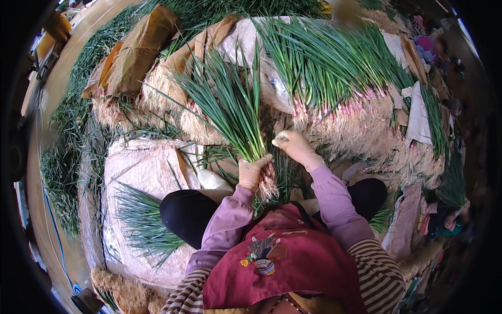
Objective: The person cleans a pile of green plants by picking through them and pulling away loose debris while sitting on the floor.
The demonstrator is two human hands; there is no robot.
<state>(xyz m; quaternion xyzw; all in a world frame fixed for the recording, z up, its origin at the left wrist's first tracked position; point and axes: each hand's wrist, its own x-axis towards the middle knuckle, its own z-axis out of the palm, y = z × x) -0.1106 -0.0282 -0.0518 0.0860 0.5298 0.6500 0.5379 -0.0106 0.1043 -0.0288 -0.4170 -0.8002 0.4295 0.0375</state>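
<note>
My left hand (251,172), in a pale glove, grips a bunch of green onions (229,114) just above its pinkish bulbs and pale roots. The long leaves fan out up and to the left, away from me. To the right of the bunch, my gloved right hand (293,146) is raised with its fingers curled in; whether something small is pinched there I cannot tell. Beyond it, a wide row of green onions (337,66) lies on a whitish woven sack (239,43), its tangled roots (353,133) turned towards me.
Brown-paper-wrapped bundles (143,51) with roots showing lie at the upper left. Another heap of green onions (147,223) rests on a pale woven sack (145,168) beside my left knee. Loose green leaves (62,180) cover the floor at left, near a blue hose (57,239).
</note>
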